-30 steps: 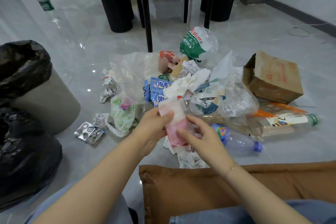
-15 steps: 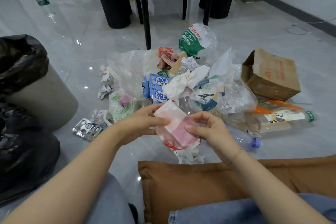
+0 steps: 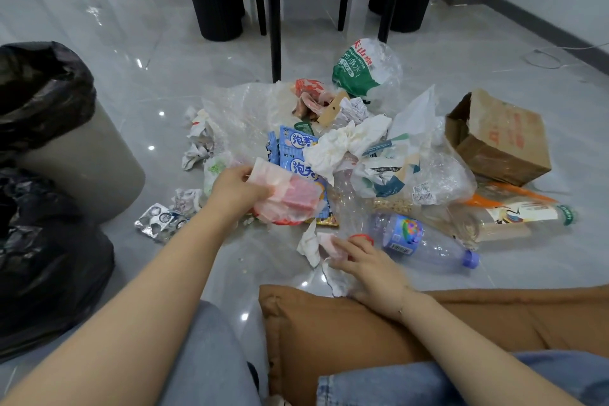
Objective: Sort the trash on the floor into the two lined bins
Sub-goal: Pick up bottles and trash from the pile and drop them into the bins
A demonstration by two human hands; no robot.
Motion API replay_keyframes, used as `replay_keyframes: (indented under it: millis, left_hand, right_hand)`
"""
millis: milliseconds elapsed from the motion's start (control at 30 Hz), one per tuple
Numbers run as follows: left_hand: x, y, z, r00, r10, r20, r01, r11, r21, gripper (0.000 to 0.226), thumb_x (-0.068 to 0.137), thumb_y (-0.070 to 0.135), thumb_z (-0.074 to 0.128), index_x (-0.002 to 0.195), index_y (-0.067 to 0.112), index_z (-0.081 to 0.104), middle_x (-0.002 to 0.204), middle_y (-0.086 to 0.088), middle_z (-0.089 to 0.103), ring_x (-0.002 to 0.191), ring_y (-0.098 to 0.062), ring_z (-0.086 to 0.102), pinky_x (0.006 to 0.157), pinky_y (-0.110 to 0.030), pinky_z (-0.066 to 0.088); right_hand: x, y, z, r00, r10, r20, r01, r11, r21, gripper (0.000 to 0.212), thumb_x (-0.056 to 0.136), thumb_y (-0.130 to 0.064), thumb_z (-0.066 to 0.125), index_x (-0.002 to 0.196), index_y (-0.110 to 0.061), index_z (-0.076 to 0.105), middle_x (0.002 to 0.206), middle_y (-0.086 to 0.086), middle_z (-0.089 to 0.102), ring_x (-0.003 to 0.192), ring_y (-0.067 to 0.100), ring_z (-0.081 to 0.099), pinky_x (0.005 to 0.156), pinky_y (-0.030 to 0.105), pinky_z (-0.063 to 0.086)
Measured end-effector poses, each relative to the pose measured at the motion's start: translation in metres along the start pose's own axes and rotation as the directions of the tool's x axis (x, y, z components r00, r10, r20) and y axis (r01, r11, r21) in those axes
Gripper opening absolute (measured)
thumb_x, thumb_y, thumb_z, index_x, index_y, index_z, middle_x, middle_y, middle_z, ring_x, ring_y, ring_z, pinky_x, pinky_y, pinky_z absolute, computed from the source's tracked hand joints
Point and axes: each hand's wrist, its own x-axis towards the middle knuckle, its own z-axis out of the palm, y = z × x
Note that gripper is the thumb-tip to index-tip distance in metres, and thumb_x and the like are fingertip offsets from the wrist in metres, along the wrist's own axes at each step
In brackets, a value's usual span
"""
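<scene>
Bins: two black-lined grey waste bins (image 3: pixel 82 158) stand at floor's left edge. Left hand (image 3: pixel 235 189) clamps a crumpled pink-and-clear plastic wrapper (image 3: pixel 286 198) above the pile. Right hand (image 3: pixel 369 262) pinches white crumpled tissue (image 3: pixel 309 245) on the floor.

The right hand (image 3: pixel 369 265) has let go of the pink wrapper (image 3: pixel 290 198), now held by the left hand (image 3: pixel 235 189) alone, and dropped to crumpled tissue (image 3: pixel 311 245) at its fingers (image 3: pixel 339 245).

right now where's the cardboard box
In the head view the cardboard box lies at the pile's far right edge, open end facing left, just behind the orange-labelled bottle.
</scene>
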Motion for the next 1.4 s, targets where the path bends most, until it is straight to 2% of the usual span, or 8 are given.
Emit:
replay_keyframes:
  millis: [200,500,633,733,867,1000,1200,1400]
  left_hand:
    - [0.000,0.004,-0.001,1.000,-0.008,0.005,0.009,0.999,-0.047,0.037,0.082,-0.007,0.065,0.116,0.007,0.061,0.102,-0.011,0.064,0.085,-0.029,0.064,0.074,-0.042,0.056]
    - [0.007,0.001,-0.010,1.000,-0.013,0.001,0.013,0.991,-0.132,0.037,0.082,-0.008,0.065,0.117,0.002,0.060,0.102,-0.015,0.064,0.081,-0.029,0.062,0.068,-0.037,0.055]
    - [0.011,0.000,-0.013,1.000,0.002,0.012,0.000,0.989,-0.149,0.038,0.082,-0.008,0.064,0.118,0.002,0.059,0.104,-0.015,0.065,0.076,-0.024,0.063,0.051,-0.027,0.055]
    - [0.012,0.000,-0.011,1.000,0.017,0.005,-0.016,0.987,-0.160,0.037,0.083,-0.008,0.061,0.118,0.003,0.059,0.095,-0.008,0.066,0.076,-0.019,0.063,0.062,-0.032,0.055]
    - [0.014,0.002,-0.012,0.992,0.103,-0.080,-0.115,0.979,-0.168,0.028,0.082,-0.005,0.060,0.100,0.016,0.061,0.092,-0.003,0.066,0.086,-0.024,0.066,0.074,-0.042,0.057]
    - [0.015,-0.006,-0.023,0.928,0.219,-0.303,-0.228,0.974,0.003,0.027,0.081,0.000,0.061,0.101,0.019,0.062,0.091,0.003,0.066,0.084,-0.018,0.063,0.073,-0.036,0.056]
    - [0.015,-0.002,-0.019,0.990,0.137,0.021,-0.126,0.951,-0.282,0.032,0.083,0.000,0.064,0.113,0.011,0.062,0.104,-0.009,0.070,0.089,-0.024,0.069,0.065,-0.030,0.054]
    - [0.006,0.005,-0.012,0.961,0.235,0.148,-0.176,0.929,-0.326,0.037,0.088,0.000,0.061,0.119,0.018,0.058,0.110,-0.005,0.069,0.092,-0.017,0.068,0.064,-0.022,0.050]
  right_hand:
    - [0.012,0.004,0.014,0.949,-0.090,-0.302,0.088,0.996,-0.021,0.012,0.060,-0.011,0.069,0.070,-0.017,0.072,0.091,0.000,0.066,0.100,0.019,0.040,0.054,0.031,0.054]
    - [-0.004,0.011,-0.009,0.908,0.133,-0.396,-0.010,0.955,0.298,0.018,0.068,0.000,0.068,0.076,-0.014,0.075,0.077,-0.003,0.065,0.072,0.018,0.062,0.066,0.010,0.039]
    - [-0.007,-0.019,-0.064,0.796,0.535,-0.282,0.007,0.457,0.890,0.020,0.076,0.005,0.071,0.076,-0.014,0.075,0.081,0.002,0.068,0.070,0.010,0.061,0.064,0.014,0.046]
    - [-0.002,-0.038,-0.096,0.838,0.536,-0.101,0.095,0.039,0.995,0.020,0.077,0.002,0.067,0.079,-0.016,0.077,0.079,0.004,0.072,0.069,0.016,0.063,0.058,0.026,0.051]
    - [0.026,-0.051,-0.125,0.889,0.452,0.065,0.034,-0.208,0.978,0.022,0.083,0.008,0.055,0.092,-0.005,0.071,0.078,0.006,0.074,0.065,0.013,0.067,0.056,0.021,0.053]
    - [0.039,-0.052,-0.145,0.948,0.310,0.069,0.062,-0.393,0.918,0.041,0.069,-0.002,0.066,0.109,0.002,0.066,0.109,0.016,0.069,0.095,0.024,0.066,0.092,0.036,0.051]
    - [0.059,-0.049,-0.155,0.937,0.279,0.210,-0.124,-0.296,0.947,0.029,0.080,0.010,0.051,0.101,0.002,0.070,0.100,0.014,0.071,0.083,0.019,0.069,0.076,0.026,0.056]
    - [0.088,-0.037,-0.155,0.733,0.615,0.292,-0.237,-0.171,0.956,0.030,0.084,0.011,0.052,0.112,0.008,0.063,0.098,0.015,0.071,0.075,0.020,0.066,0.060,0.026,0.055]
